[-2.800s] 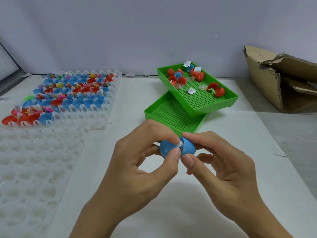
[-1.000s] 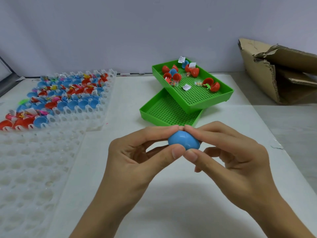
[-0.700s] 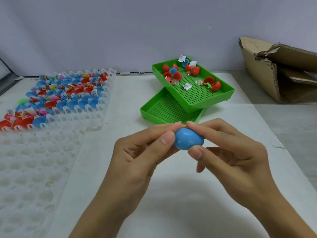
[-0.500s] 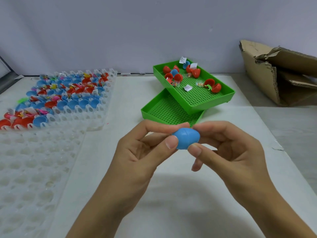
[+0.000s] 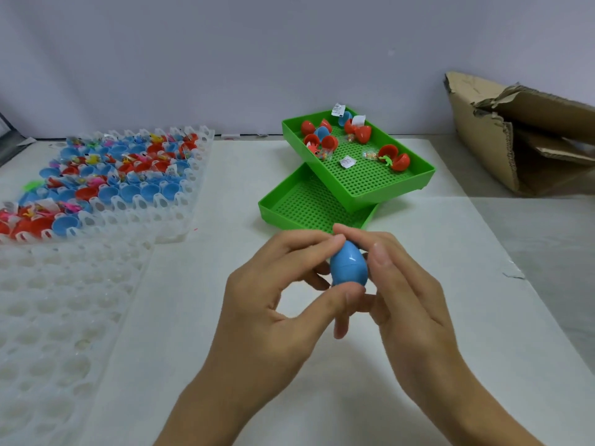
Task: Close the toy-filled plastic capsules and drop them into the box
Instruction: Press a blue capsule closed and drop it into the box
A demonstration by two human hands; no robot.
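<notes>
Both my hands pinch the blue capsule (image 5: 348,264) above the worktop (image 5: 434,284): left hand (image 5: 277,304) and right hand (image 5: 405,294) curled round it. Seam appears seated; closing step judged done. Next: carry it to the cardboard box (image 5: 521,133) at two o'clock and release.

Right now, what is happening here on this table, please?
A person holds a blue capsule upright between both hands: the left hand pinches it top and bottom, while the right hand steadies it from the side. The capsule looks closed. Behind it, the upper green tray holds several open red and blue capsules with small toys. The cardboard box stands at the far right, and a white holder at the left keeps many open halves.
</notes>
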